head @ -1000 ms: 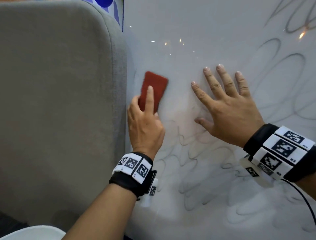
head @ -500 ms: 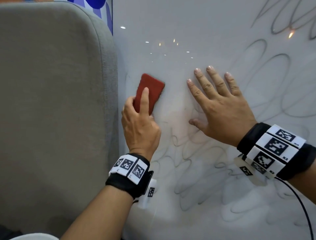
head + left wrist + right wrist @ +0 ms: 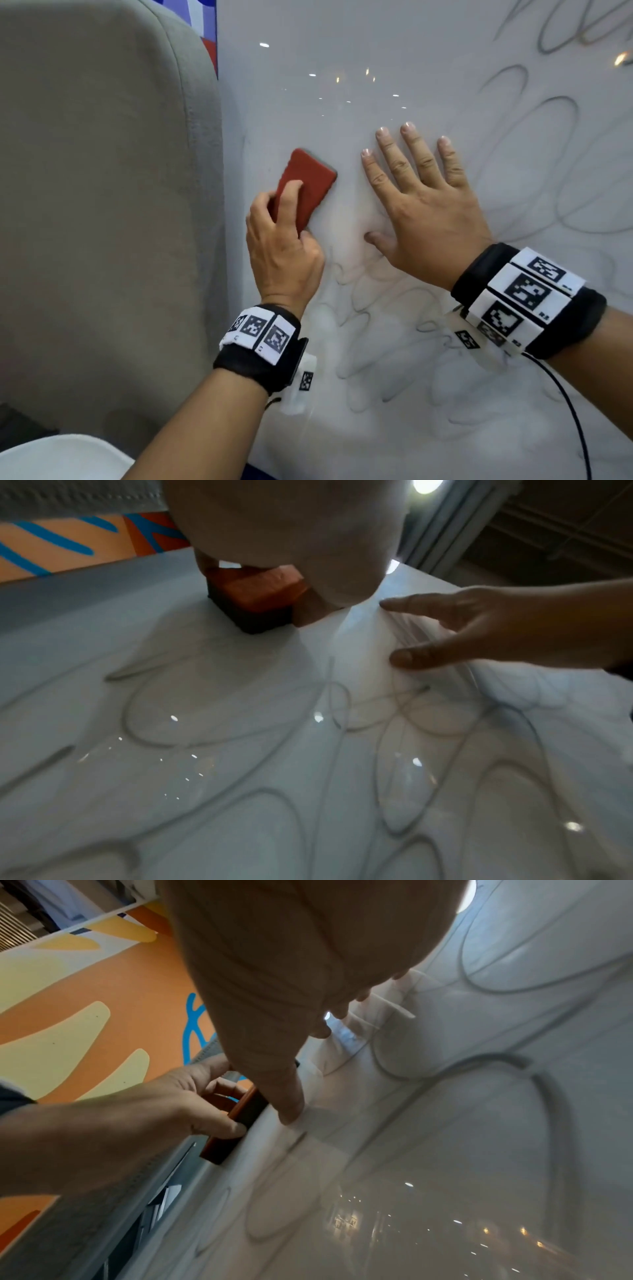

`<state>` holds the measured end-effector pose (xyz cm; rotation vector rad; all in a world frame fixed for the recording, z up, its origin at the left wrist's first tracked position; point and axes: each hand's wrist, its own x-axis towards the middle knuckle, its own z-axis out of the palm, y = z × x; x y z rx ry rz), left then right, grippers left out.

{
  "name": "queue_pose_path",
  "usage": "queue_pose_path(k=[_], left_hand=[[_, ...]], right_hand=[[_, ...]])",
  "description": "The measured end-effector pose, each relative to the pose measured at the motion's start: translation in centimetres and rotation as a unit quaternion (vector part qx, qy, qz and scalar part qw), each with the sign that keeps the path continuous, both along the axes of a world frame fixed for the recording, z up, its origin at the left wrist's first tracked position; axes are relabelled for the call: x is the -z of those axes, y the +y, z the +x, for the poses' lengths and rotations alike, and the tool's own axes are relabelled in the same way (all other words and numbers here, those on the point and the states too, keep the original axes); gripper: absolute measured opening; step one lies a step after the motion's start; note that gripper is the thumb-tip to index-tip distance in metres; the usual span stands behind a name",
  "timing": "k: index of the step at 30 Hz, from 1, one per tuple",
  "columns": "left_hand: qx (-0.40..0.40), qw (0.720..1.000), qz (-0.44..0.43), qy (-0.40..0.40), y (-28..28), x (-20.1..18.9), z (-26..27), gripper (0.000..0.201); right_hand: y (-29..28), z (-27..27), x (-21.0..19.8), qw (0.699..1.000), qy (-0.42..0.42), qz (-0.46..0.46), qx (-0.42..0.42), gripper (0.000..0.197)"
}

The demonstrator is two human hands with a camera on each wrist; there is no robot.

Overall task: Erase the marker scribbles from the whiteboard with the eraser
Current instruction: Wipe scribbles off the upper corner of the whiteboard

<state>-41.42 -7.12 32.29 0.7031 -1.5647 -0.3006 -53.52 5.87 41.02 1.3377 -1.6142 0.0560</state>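
Red eraser [image 3: 306,186] sits flat against the whiteboard [image 3: 342,68], near the board's left edge, tilted with its top end leaning right. Dark felt face is on the board, red back faces out; the left wrist view shows the dark layer [image 3: 255,618] touching the surface. Left hand [image 3: 281,250] grips the eraser's lower half: index finger laid along the red back, thumb curled on the left edge, other fingers wrapped on the right side. Upper half of the eraser is uncovered.

Right hand [image 3: 424,219] lies flat on the board just right of the eraser, fingers straight and spread, thumb out to the left, holding nothing. Small gap between its index finger and the eraser's right edge in the head view.

Grey marker scribbles [image 3: 394,342] loop across the board below both hands and to the right of the right hand [image 3: 548,137]. Patch of board between and just above the hands looks wiped, only faint smudge there.

Both wrists wear black bands with black-and-white marker tags [image 3: 263,334]. A thin black cable [image 3: 575,418] runs from the right wristband. Grey padded panel [image 3: 102,205] stands left of the board, edge against it. A white curved object [image 3: 61,455] shows at the bottom left corner.
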Motion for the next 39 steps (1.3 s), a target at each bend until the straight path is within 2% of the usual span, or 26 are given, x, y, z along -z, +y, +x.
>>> queue_pose_path(k=[3,5,7,9,11,12,14,17,19,21,26,28,31,33,39], left_hand=[[-0.004,0.994,-0.081,-0.067,1.8,1.4,-0.3,0.066],[0.024,0.981,-0.145,-0.127,2.9,2.8,-0.1,0.068],[0.032,0.974,-0.168,-0.151,2.4,3.0,0.3,0.066],[0.007,0.988,-0.118,-0.104,0.8,2.4,0.8,0.065],[-0.005,1.0,-0.006,0.008,-1.3,1.3,1.1,0.065],[-0.012,0.999,0.023,0.035,-1.7,1.2,1.1,0.065],[-0.028,0.999,-0.016,-0.003,-1.1,2.2,0.9,0.066],[0.01,0.985,-0.13,-0.109,0.4,4.7,0.4,0.069],[0.028,0.979,-0.154,-0.128,0.6,5.3,0.4,0.072],[0.029,0.985,-0.134,-0.105,0.4,4.7,0.6,0.071],[0.015,0.999,0.013,0.031,-0.2,2.5,-0.1,0.067],[0.008,1.0,-0.008,0.012,0.9,2.4,-0.5,0.068],[0.028,0.987,-0.124,-0.099,2.6,3.5,-0.9,0.072],[0.032,0.98,-0.15,-0.13,2.5,3.2,-0.6,0.069],[0.01,0.999,-0.046,-0.008,0.3,-2.3,-0.2,0.066]], right_hand=[[0.0,0.0,0.1,1.0,-0.002,0.004,-0.008,0.098],[0.1,0.1,0.1,1.0,-0.006,0.004,-0.012,0.1],[0.2,0.0,0.1,1.0,-0.006,0.009,-0.011,0.101],[0.3,-0.1,0.1,1.0,-0.005,0.012,-0.011,0.103],[0.2,-0.2,0.0,1.0,-0.002,0.01,-0.008,0.103],[0.2,-0.2,0.0,1.0,-0.001,0.01,-0.006,0.103],[0.3,-0.2,0.3,1.0,-0.002,0.01,-0.002,0.101],[0.2,0.1,0.6,1.0,-0.008,0.009,0.01,0.101],[0.2,0.4,0.7,1.0,-0.008,0.011,0.018,0.1],[0.3,0.5,0.7,1.0,-0.014,0.009,0.021,0.1],[0.4,0.4,0.6,1.0,-0.017,0.009,0.016,0.101],[0.3,0.5,0.7,1.0,-0.018,0.008,0.015,0.101],[0.2,0.6,0.7,1.0,-0.014,0.006,0.011,0.102],[0.4,0.5,0.4,1.0,-0.008,0.015,0.005,0.105],[3.0,0.1,-4.0,1.0,-0.022,-0.019,-0.006,0.118]])
